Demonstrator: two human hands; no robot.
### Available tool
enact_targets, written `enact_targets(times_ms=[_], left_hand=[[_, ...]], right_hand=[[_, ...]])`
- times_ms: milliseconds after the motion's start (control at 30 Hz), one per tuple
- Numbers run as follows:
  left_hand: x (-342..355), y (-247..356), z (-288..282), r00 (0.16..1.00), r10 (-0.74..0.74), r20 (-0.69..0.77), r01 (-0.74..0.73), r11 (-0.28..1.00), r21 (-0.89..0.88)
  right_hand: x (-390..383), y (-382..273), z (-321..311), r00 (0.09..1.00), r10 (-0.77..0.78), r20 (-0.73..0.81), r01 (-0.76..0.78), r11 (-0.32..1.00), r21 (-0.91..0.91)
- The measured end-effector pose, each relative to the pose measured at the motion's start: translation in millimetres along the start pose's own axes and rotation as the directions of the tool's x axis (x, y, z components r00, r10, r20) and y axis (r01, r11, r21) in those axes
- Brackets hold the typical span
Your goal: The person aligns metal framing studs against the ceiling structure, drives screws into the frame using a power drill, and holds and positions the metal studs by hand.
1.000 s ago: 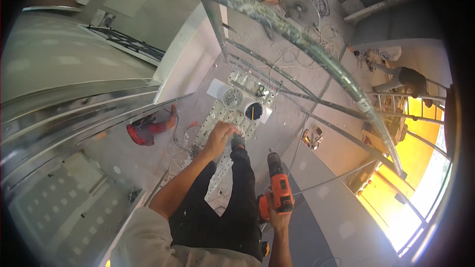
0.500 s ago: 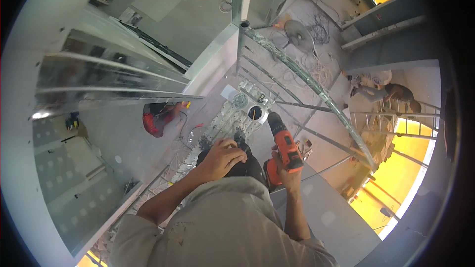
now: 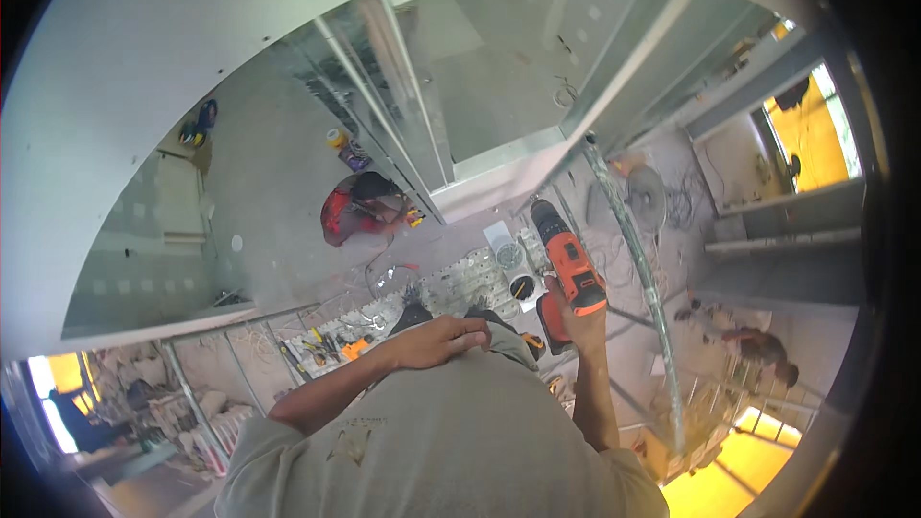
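My right hand (image 3: 581, 322) is wrapped round the handle of an orange and black cordless drill (image 3: 574, 270), its chuck pointing up and forward, away from my body. My left hand (image 3: 443, 341) lies against the front of my grey shirt (image 3: 451, 422), fingers bent and close together; whatever they may hold is hidden. Below me is a perforated, plaster-spattered metal platform (image 3: 446, 286). On it, left of the drill, stand a tub with pale contents (image 3: 509, 255) and another with dark contents (image 3: 522, 288).
A pale panel with screw heads (image 3: 173, 67) curves across the upper left. Metal studs (image 3: 413, 86) stand ahead. A stained scaffold pole (image 3: 633, 254) runs down the right. Orange-handled tools (image 3: 357, 347) lie at left. One person in red (image 3: 350, 211) crouches below; another (image 3: 763, 347) is at far right.
My view has turned, bringing more of the screwed panel and left side into sight. The drill is still in my right hand, while my left hand now lies flatter against my shirt.
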State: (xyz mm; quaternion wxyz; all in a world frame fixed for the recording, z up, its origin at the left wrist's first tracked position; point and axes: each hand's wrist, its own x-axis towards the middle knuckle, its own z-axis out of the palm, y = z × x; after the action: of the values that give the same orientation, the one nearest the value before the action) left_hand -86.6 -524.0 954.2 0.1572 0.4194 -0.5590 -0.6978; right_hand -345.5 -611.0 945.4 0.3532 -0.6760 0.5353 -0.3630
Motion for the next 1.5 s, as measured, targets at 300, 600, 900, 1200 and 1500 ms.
enact_targets(times_ms=[300, 600, 900, 1200, 1500], left_hand=[[-21, -8, -5, 0.909, 0.331, -0.254, -0.268, 0.929, 0.254], [-39, -51, -48, 0.697, 0.173, -0.696, -0.349, 0.929, -0.119], [-51, -66, -106, 0.539, 0.049, -0.841, -0.485, 0.834, -0.263], [-56, -87, -137, 0.716, -0.037, -0.697, -0.511, 0.652, -0.560], [-40, -102, -135, 0.647, -0.121, -0.753, -0.545, 0.619, -0.566]], right_hand=[[16, -3, 19, 0.974, -0.030, 0.223, -0.006, 0.987, 0.159], [-11, -41, 29, 0.960, -0.037, 0.277, -0.005, 0.989, 0.151], [-30, -99, 39, 0.936, 0.032, 0.351, -0.080, 0.989, 0.123], [-37, -96, 59, 0.950, 0.031, 0.310, -0.088, 0.981, 0.173], [-41, -101, 72, 0.936, 0.080, 0.343, -0.137, 0.980, 0.144]])
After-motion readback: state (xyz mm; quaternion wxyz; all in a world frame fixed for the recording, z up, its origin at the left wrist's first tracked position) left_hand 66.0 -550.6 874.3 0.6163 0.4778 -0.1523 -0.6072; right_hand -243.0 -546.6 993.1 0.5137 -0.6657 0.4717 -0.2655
